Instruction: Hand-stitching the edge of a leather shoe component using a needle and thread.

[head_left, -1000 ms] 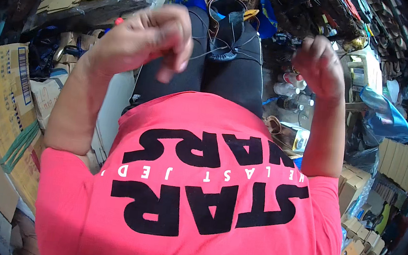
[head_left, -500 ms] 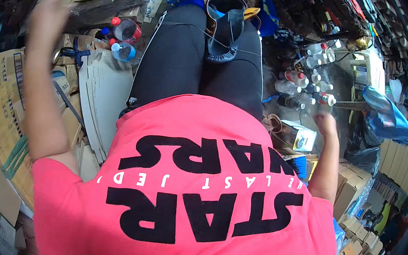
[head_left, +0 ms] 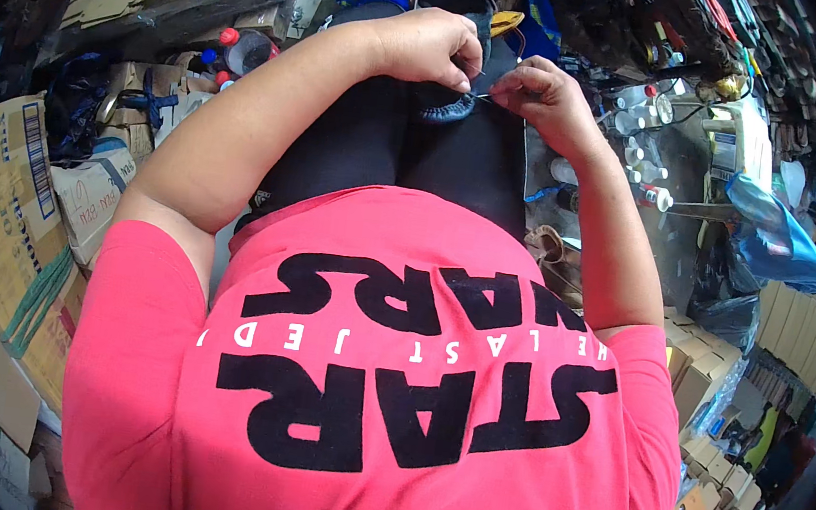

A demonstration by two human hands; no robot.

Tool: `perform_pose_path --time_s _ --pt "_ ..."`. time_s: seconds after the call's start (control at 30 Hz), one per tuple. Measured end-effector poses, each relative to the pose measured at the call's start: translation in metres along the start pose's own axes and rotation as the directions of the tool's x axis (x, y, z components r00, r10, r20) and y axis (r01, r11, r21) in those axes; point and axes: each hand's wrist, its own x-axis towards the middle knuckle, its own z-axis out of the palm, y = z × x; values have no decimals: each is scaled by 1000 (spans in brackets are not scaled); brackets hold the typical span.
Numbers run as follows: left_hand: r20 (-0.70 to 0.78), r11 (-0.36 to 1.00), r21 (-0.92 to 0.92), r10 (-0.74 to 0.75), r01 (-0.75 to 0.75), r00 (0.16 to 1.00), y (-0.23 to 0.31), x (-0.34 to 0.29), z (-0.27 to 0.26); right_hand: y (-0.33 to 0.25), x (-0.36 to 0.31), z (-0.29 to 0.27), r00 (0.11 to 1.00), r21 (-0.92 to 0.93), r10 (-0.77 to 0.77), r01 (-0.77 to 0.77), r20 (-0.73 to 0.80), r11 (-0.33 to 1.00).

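Observation:
A dark leather boot upper [head_left: 448,110] with a gathered, stitched toe rests between my thighs, its opening at the far end. My left hand [head_left: 431,48] reaches over it from the left, thumb and fingers drawn together just above the toe. What those fingertips hold is too small to make out. From the right, my right hand [head_left: 542,94] pinches a thin, pale needle-like piece [head_left: 483,95] whose tip points left at the toe's edge. Both hands nearly meet over the boot upper and hide part of its side.
Several plastic bottles [head_left: 631,155] stand on the floor to the right, and more bottles [head_left: 247,53] lie at the left. Cardboard boxes [head_left: 4,179] crowd the left side. A brown shoe [head_left: 556,262] sits beside my right hip. A blue bag [head_left: 778,232] hangs farther right.
Both hands were spread wide to the sides, with a thread stretched across the boot upper. They have come inward and now meet close together over its toe.

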Motion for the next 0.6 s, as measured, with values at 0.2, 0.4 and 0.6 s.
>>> perform_pose_path --time_s 0.2,0.4,0.6 --pt "66 970 -239 -32 47 997 -11 0 7 -5 -4 12 1000 17 -6 6 -2 1000" --pt "172 950 -306 -14 67 985 -16 -2 6 -4 -18 28 982 -8 -79 79 -169 997" --pt "224 965 -255 4 55 975 -12 -4 3 -19 -19 21 983 -206 -152 129 -99 970"
